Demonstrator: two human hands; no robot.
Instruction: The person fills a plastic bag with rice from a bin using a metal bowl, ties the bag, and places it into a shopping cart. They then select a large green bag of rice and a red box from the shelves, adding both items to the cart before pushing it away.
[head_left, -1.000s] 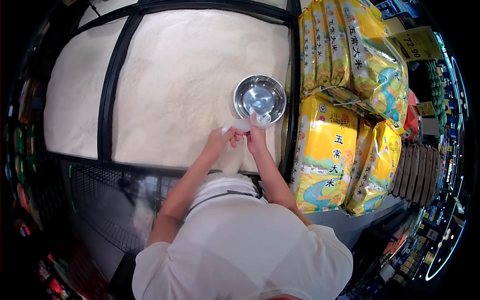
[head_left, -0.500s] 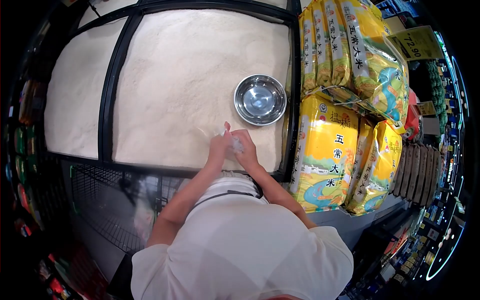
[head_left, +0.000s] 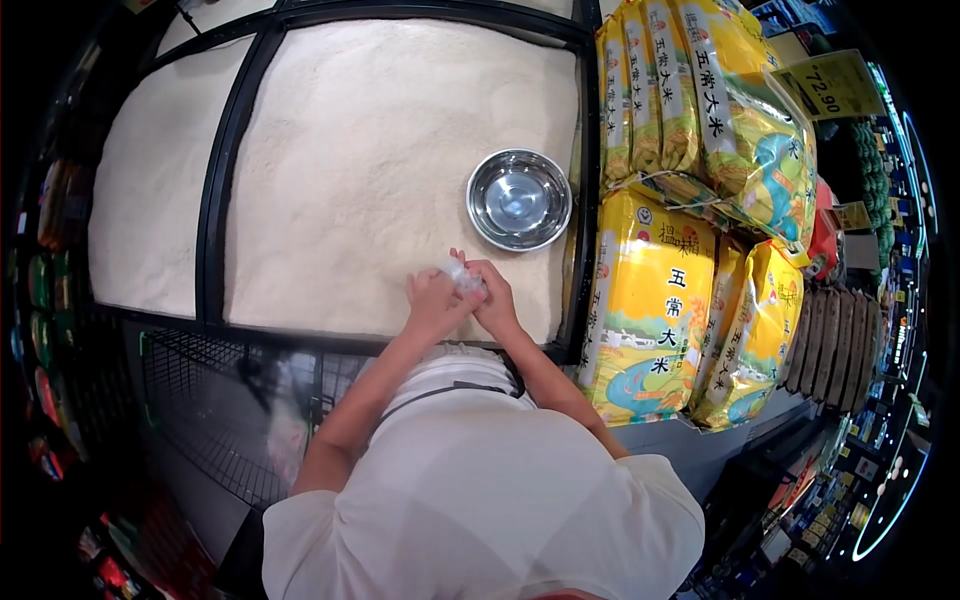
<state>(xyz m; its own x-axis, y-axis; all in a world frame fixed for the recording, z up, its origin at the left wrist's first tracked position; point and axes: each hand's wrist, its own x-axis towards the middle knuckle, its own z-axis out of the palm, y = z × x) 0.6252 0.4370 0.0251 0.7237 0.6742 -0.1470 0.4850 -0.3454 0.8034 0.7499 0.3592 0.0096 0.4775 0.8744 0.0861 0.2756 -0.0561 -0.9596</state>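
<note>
A small crumpled clear plastic bag (head_left: 461,274) is bunched between my two hands, low over the near part of a rice-filled bin. My right hand (head_left: 494,300) grips it from the right, fingers bent round it. From the other side my left hand (head_left: 436,305) pinches it, with the thumb against the plastic and the other fingers curled. Pale rice (head_left: 370,170) lies beneath and beyond both hands. Just past my right hand, a shiny steel bowl (head_left: 519,200) rests on the rice with its opening up; nothing shows inside it.
Black dividers (head_left: 222,170) frame the bin, with more rice (head_left: 160,180) to the left. Yellow rice sacks (head_left: 650,310) are stacked close on the right, under a price sign (head_left: 828,86). A wire cart (head_left: 215,420) stands at lower left.
My left hand has turned and its fingers have shifted left, away from the right hand's fingers. More of the plastic bag shows between the hands. The bowl stays in place.
</note>
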